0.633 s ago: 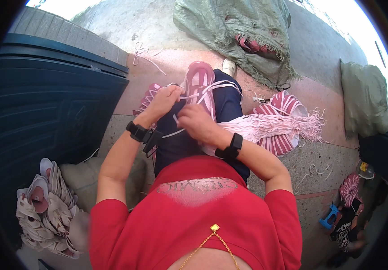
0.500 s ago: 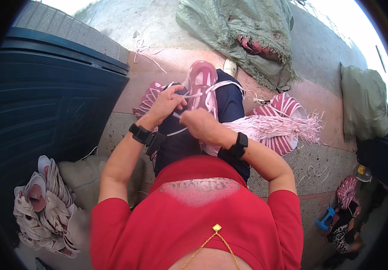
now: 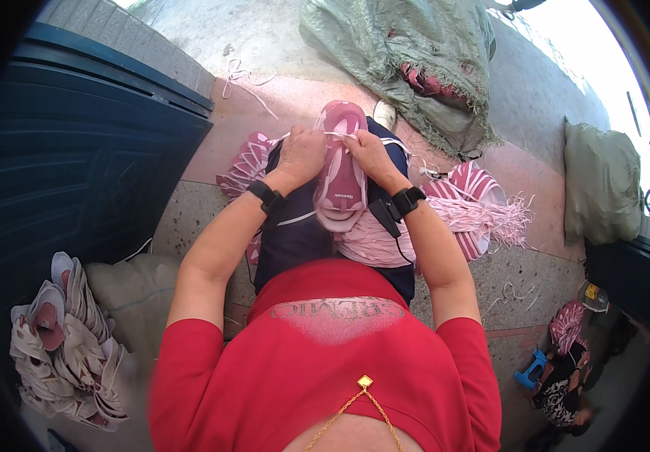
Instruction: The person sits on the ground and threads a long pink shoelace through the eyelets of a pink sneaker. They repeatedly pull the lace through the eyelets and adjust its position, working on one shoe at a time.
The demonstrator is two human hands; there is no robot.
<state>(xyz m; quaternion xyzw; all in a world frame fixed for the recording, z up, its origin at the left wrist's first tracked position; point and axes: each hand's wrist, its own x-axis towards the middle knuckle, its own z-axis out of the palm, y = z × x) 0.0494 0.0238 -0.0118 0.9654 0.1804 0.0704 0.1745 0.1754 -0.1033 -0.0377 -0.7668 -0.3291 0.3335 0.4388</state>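
Note:
A pink shoe upper (image 3: 341, 181) with pale trim lies lengthwise on my lap, over dark trousers. Across its upper part runs a white shoelace (image 3: 338, 134), drawn level between my two hands. My left hand (image 3: 302, 154) is closed on the lace at the upper's left edge. On the other side my right hand (image 3: 371, 157) pinches the lace between thumb and fingers. A thick bundle of pale pink laces (image 3: 385, 239) lies across my right thigh, its loose ends spreading to the right.
Pink striped uppers (image 3: 244, 162) lie stacked left of my knees, others (image 3: 474, 184) on the right. A torn green woven sack (image 3: 415, 68) stands ahead. Pale uppers (image 3: 61, 346) are heaped beside a dark blue door (image 3: 84, 158). Another person's hand (image 3: 582, 416) shows lower right.
Both hands have moved up along the upper, and the right one outward to its right side. The lace, slack before, is now stretched across. The upper's lower end has come into sight.

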